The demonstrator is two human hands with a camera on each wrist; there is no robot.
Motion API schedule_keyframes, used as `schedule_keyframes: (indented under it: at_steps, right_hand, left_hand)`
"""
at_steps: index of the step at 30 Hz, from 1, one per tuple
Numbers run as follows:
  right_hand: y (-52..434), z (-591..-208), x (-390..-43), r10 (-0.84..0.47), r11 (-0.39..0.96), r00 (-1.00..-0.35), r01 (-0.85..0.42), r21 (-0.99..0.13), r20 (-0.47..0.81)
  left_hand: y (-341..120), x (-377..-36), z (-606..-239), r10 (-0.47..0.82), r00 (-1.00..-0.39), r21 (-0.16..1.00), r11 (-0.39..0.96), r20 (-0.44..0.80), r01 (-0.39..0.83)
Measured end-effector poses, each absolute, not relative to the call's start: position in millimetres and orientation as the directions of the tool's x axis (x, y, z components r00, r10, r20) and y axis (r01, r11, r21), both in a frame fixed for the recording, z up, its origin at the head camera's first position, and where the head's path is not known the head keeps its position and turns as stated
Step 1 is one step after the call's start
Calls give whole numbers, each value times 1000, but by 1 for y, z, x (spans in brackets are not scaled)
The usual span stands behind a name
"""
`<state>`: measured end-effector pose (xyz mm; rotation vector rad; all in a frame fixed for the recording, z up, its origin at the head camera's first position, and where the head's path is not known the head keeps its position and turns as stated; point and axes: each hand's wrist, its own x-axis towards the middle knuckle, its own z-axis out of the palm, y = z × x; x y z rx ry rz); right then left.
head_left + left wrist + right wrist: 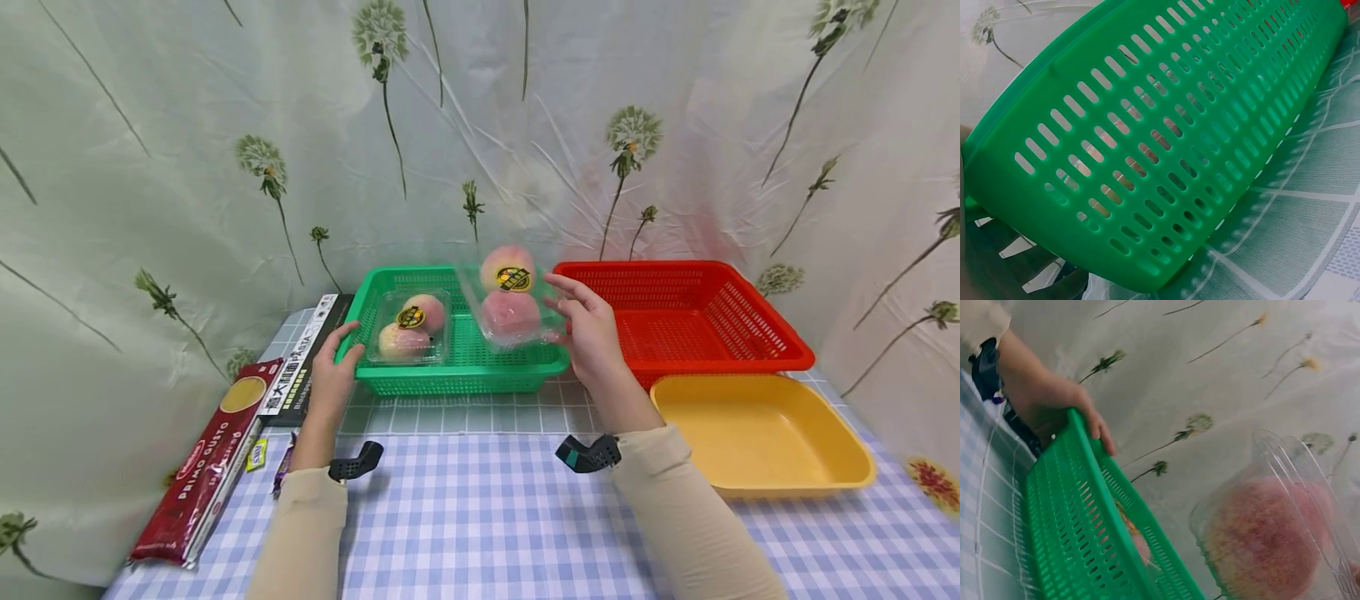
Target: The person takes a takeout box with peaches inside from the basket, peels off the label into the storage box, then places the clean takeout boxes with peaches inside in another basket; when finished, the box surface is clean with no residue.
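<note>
**Inspector:** Report hand poses.

**Assistant:** The left hand (332,377) reaches forward with the forearm at 6 o'clock of it and grips the left rim of the green basket (457,379) — thumb hooked over the edge, fingers curled on the outer wall. The right wrist view confirms fingers over that rim. The right hand (592,333) is raised above the basket's right end, fingers curled round the side of a clear peach pack (512,310), which is held tilted and off the basket floor.

**Inspector:** Where do the goods sit?

**Assistant:** The held pack hangs over the green basket's right half, at 9 o'clock of the right hand. A second peach pack (408,327) lies flat in the basket's left half, just beside the left thumb — whether it touches the thumb, I cannot tell.

**Inspector:** Edges and room?

**Assistant:** The red basket (678,321) stands close at 3 o'clock of the green one. A yellow tray (757,433) sits at 6 o'clock of the red basket, near the right forearm. At 9 o'clock of the left hand lie a black pasta box (303,362) and a red spaghetti packet (206,475). The curtain (187,150) closes the far side at 12 o'clock. Checked tablecloth (465,517) lies open between the forearms.
</note>
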<state>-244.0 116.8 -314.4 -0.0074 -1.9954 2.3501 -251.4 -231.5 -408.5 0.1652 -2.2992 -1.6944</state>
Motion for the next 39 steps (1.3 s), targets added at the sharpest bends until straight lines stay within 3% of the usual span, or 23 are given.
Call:
schedule_keyframes:
  at_steps: [20,29,34,39]
  right_hand:
    - [177,-351,-209,-256,-115,-960,-83,-990,111]
    - [188,-360,-209,-455,-142,-850,-225,-964,265]
    - [193,-363,-209,-497,-156,-810,-270,-950,312]
    - [195,-368,-208,-525,-66,-803,-293,-954,283]
  left_hand:
    - [-229,-252,-410,-379,-842,862,474,383,179]
    - [-219,-248,-390,-508,-726,854,473,463,214]
    - [-209,-241,-374,-489,-707,832,489,511,263]
    - [-198,-236,-361,-417,-694,777,530,588,340]
